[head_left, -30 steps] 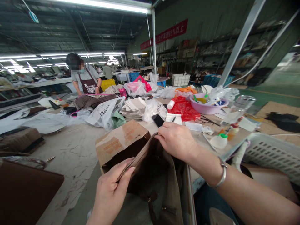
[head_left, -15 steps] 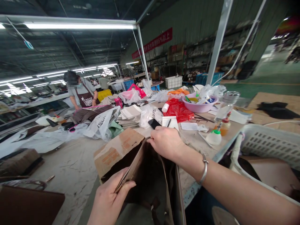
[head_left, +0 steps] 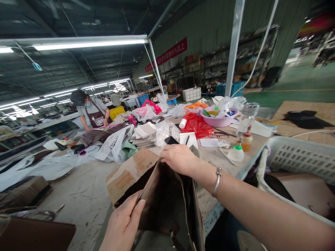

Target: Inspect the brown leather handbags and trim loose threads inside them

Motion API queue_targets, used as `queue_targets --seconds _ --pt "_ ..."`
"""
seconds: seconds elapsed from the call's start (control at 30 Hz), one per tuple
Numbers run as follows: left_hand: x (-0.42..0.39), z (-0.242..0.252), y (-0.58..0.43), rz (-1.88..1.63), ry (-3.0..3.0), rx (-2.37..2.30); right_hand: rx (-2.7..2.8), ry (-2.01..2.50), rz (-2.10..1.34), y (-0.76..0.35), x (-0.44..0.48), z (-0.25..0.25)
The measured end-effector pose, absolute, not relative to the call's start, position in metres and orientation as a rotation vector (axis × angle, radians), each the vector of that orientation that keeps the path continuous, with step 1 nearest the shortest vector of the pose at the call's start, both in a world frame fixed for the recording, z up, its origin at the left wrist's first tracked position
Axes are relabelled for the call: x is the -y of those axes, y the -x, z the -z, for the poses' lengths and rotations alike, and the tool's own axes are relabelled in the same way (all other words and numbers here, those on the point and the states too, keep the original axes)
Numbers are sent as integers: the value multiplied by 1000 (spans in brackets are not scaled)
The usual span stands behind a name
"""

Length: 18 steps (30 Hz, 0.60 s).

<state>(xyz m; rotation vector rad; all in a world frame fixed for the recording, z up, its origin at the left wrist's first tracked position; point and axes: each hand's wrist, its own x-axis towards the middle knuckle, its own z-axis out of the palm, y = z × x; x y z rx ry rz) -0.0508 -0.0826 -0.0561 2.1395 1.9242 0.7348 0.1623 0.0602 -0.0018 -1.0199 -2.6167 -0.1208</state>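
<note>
A dark brown handbag (head_left: 167, 198) lies in front of me with its mouth spread open towards me. My left hand (head_left: 125, 218) pinches the near part of its left edge between thumb and fingers. At the far end of that same edge, my right hand (head_left: 178, 158) is closed on the rim, its fingertips partly hidden behind the hand. Inside the bag, the dark lining and a small strap with metal fittings (head_left: 173, 235) show. Just beyond the bag's left side sits an open cardboard box (head_left: 132, 170).
At right, a white plastic basket (head_left: 300, 157) holds brown bag pieces. Behind my right hand are a stack of cards (head_left: 143, 134), a red plastic bag (head_left: 197, 125), a purple basin (head_left: 220, 120) and a green-capped bottle (head_left: 236, 153). A co-worker (head_left: 91, 111) stands at far left.
My left hand has slid a little up along the bag's edge. My right hand stays closed on the far end, and the camera view has tilted slightly.
</note>
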Motion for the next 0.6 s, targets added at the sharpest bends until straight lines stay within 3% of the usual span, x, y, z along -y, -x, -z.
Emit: queue_targets --seconds 0.2,0.33,0.6 --pt "88 15 58 -307 -2069 -1677 2646 1052 70 -159 -64 0" --pt "59 -4 52 -372 -2049 -1879 2646 1052 56 -157 -67 0" --pt "-24 -13 8 -261 -2368 -1814 2615 1061 -56 -156 -66 -4"
